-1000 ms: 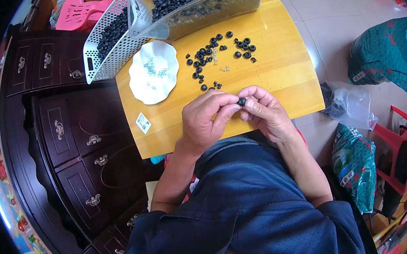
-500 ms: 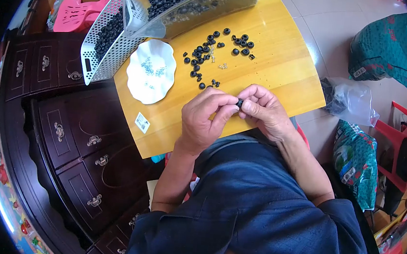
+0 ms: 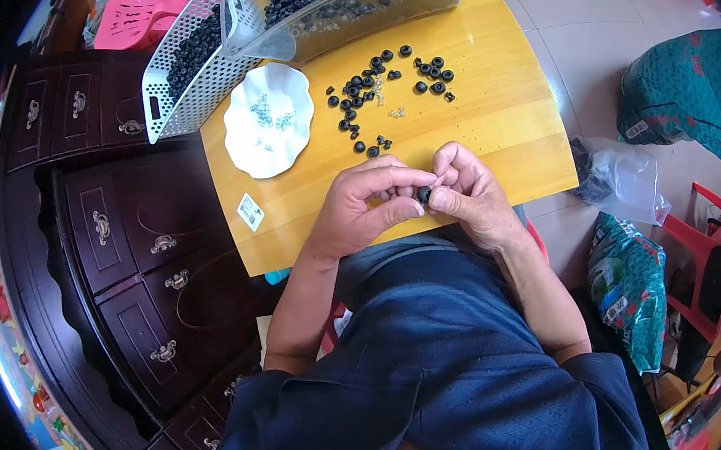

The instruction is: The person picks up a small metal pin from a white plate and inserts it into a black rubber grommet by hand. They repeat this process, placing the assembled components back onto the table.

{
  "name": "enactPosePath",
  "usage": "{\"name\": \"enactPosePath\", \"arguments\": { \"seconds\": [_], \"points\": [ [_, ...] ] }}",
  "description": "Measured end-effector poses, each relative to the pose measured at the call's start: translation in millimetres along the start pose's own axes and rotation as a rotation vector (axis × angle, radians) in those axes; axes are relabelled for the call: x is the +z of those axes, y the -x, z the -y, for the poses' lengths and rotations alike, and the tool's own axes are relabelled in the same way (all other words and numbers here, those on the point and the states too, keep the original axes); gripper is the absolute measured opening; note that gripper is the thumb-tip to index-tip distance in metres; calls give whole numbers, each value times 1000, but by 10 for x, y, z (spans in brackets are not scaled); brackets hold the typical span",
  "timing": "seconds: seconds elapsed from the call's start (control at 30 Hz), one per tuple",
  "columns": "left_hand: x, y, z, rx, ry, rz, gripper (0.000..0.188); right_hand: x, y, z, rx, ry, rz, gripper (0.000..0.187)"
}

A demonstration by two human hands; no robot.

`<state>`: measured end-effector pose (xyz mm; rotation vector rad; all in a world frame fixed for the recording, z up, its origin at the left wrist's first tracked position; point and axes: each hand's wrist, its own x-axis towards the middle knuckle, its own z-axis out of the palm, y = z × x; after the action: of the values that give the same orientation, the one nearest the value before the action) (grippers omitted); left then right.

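Note:
Over the near edge of the yellow wooden table [image 3: 488, 133], my two hands meet at their fingertips. Between them sits a small round black part [image 3: 423, 194], partly covered by fingers. My right hand [image 3: 476, 202] pinches at it with thumb and fingers. My left hand [image 3: 364, 206] is curled around its other side, the index fingertip touching the right fingers and the thumb just below the part. Beyond the hands lie several loose black round parts [image 3: 357, 81], some smaller black pieces [image 3: 450, 96] and a few tiny clear pieces [image 3: 397, 112].
A white wavy-edged dish [image 3: 243, 150] holds small clear pieces. Behind it stand a white perforated basket [image 3: 159, 92] and a clear bin [image 3: 342, 39], both with black parts. A label [image 3: 250, 213] lies at the table's left; dark drawers [image 3: 135, 248] stand beside it.
The black part has dropped slightly between my fingers. My left thumb has moved down and spread from its index finger, while my right fingertips have risen a little.

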<state>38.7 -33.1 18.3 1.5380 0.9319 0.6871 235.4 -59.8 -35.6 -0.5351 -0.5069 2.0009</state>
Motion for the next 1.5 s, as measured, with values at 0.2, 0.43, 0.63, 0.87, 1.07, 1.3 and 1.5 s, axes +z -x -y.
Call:
{"name": "enactPosePath", "arguments": {
  "seconds": [0.2, 0.43, 0.63, 0.87, 1.07, 1.3, 1.5],
  "points": [
    [13, 46, 48, 114, -29, -4, 24, -102, -5, -92, -3, 68, 54, 27],
    [36, 128, -17, 172, -119, -76, 16, 37, 38, -167, -4, 66, -12, 34],
    [-106, 266, 88, 68, -68, -82, 15, 73, -95, -226, 57, 102, 0, 32],
    [-177, 372, 144, 125, 17, -172, 22, 273, -203, -65, 151, 266, 6, 24],
    [-203, 545, 294, 36, 121, -236, 16, 1018, -403, 746, -130, 1209, 163, 21],
    [-128, 689, 472, -28, 363, -283, 18, 2281, 231, 2003, -1128, 1657, 458, 64],
    [-165, 563, 520, -34, 359, -284, 18, 2048, 39, 2070, -1104, 1538, 449, 60]
  ]
}}
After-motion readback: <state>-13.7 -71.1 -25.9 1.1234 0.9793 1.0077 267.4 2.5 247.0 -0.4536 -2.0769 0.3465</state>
